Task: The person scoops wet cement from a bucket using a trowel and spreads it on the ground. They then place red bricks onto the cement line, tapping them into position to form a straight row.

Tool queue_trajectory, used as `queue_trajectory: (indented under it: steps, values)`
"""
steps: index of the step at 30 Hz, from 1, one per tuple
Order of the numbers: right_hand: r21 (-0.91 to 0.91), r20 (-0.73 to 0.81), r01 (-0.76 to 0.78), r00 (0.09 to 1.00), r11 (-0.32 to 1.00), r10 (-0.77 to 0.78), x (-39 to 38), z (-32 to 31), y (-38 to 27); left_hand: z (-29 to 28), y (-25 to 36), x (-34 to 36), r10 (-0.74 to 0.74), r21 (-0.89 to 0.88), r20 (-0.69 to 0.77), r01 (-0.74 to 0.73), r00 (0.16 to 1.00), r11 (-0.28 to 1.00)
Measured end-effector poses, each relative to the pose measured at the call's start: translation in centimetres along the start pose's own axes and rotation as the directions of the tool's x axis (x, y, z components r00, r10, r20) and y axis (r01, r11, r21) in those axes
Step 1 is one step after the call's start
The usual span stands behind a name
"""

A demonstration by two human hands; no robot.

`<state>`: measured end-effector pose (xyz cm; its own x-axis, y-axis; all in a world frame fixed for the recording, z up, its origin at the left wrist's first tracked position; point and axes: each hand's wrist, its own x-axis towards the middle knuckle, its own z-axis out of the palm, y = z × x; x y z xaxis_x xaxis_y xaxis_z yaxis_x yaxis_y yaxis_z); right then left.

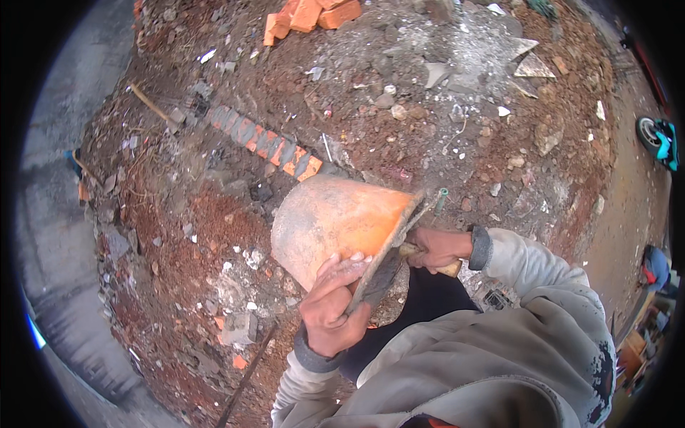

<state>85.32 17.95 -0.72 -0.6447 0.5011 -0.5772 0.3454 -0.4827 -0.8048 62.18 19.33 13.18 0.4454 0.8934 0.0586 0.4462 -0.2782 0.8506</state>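
Note:
An orange, mortar-stained bucket (335,221) is tipped on its side in front of me, its rim toward my right. My left hand (335,303) grips it, fingers over the outside and thumb by the rim. My right hand (435,250) is closed on a wooden handle (448,268), which looks like a trowel's; its blade is mostly hidden at the bucket's mouth. Beyond the bucket, a short row of bricks (267,143) with grey mortar between them runs away to the upper left, toward a wooden-handled tool (150,103) lying in the dirt.
Loose orange bricks (307,16) are heaped at the top. Rubble and reddish soil (200,214) surround me, with a concrete surface (61,228) on the left. At the right are a dirt path (599,242), a teal vehicle (660,143) and a blue-and-red item (656,267).

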Motion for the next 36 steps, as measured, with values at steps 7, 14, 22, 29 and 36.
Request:
queue_trajectory:
  steps: [7,14,22,29,36]
  values:
    - [0.278,0.074,0.199,0.971,0.94,-0.227,-3.8,2.5,0.5,-2.9,5.5,2.9,0.022,0.017,0.19,-0.026,0.982,1.0]
    - [0.323,0.03,0.405,0.899,0.856,-0.437,-3.4,2.3,-1.8,-5.2,6.1,3.9,0.154,-0.026,0.127,-0.152,0.98,0.988]
    - [0.373,-0.058,0.377,0.921,0.848,-0.384,-4.0,-1.7,-8.1,-3.1,1.7,7.2,0.18,-0.183,-0.145,-0.205,0.973,0.962]
    - [-0.598,-0.476,0.112,0.747,0.794,-0.464,-8.2,-4.5,-11.0,-0.4,0.1,7.6,-0.148,-0.424,-0.395,-0.037,0.906,0.905]
    - [-0.733,-0.147,0.155,0.915,0.662,-0.377,-8.6,-0.8,-9.1,-1.0,1.6,6.6,-0.123,-0.475,-0.298,-0.035,0.947,0.879]
